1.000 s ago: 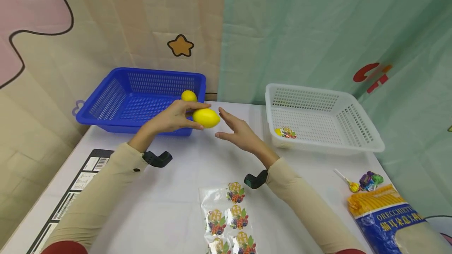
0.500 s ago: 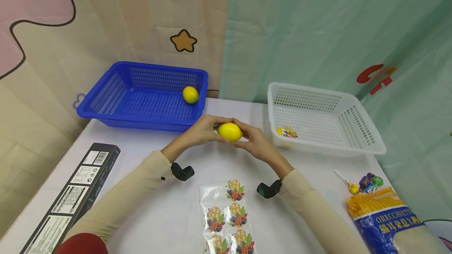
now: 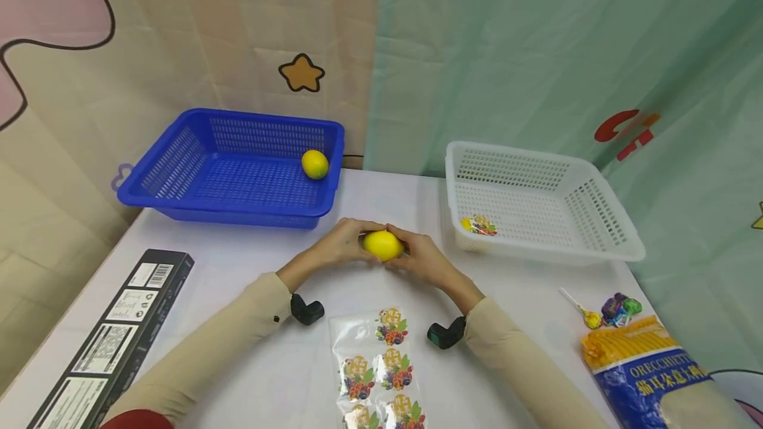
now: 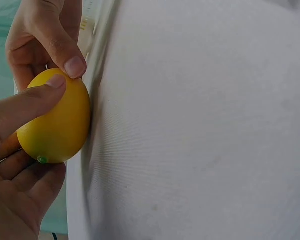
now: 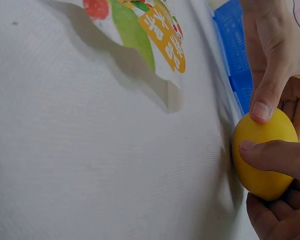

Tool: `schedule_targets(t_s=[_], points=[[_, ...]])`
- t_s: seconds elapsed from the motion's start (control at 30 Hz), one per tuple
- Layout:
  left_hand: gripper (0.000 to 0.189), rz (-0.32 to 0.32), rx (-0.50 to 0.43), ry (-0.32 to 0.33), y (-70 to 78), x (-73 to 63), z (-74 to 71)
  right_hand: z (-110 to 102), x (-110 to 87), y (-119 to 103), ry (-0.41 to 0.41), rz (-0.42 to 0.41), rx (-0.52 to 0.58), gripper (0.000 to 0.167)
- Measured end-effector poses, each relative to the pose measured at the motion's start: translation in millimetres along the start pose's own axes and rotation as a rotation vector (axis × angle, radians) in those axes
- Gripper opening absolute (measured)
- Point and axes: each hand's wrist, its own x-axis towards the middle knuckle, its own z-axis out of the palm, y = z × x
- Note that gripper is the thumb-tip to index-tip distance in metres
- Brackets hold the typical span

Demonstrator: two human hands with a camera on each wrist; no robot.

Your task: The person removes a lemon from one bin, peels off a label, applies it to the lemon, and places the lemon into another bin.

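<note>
Both hands grip one yellow lemon (image 3: pixel 383 245) above the middle of the white table. My left hand (image 3: pixel 342 243) has its thumb and fingers around the lemon's left end. From the other side my right hand (image 3: pixel 426 258) holds the right end, its thumb pressed on the skin. In the left wrist view the lemon (image 4: pixel 65 120) shows a green stem tip at its lower end. The right wrist view shows both thumbs on the lemon (image 5: pixel 265 165). A second lemon (image 3: pixel 314 164) lies in the blue basket (image 3: pixel 238 212). Nearer me is a sheet of fruit stickers (image 3: pixel 352 333).
A white basket (image 3: pixel 548 250) at the right holds a yellow fruit with a fruit sticker (image 3: pixel 481 225). Near the right edge lie a lollipop (image 3: pixel 591 318), wrapped candies (image 3: pixel 621 308) and an orecchiette bag (image 3: pixel 650 369). A long black box (image 3: pixel 113 336) lies on the left.
My left hand has carried the lemon right and down from beside the blue basket. My right hand, apart from it at first, has come to grip it too.
</note>
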Motion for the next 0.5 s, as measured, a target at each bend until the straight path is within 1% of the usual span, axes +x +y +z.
schedule_targets(t_s=[0.13,0.2,0.3,0.37,0.5], points=[[0.066,-0.008,-0.005,-0.002,-0.4,-2.7,1.2,-2,-4.1,-2,-0.046,0.034,-0.002,0.085],[0.069,-0.014,-0.014,-0.003,0.4,-3.7,1.3,-5,-10.1,-2,-0.076,0.061,-0.029,0.092],[0.071,-0.013,-0.024,-0.012,1.4,-3.7,1.6,-11,-23.9,0,-0.111,0.076,-0.087,0.099],[0.071,-0.009,-0.033,-0.020,1.9,-3.5,2.2,-13,-34.3,1,-0.109,0.079,-0.124,0.099],[0.071,-0.003,-0.025,-0.033,3.5,-5.1,2.7,-12,-52.8,4,-0.068,0.072,-0.180,0.093]])
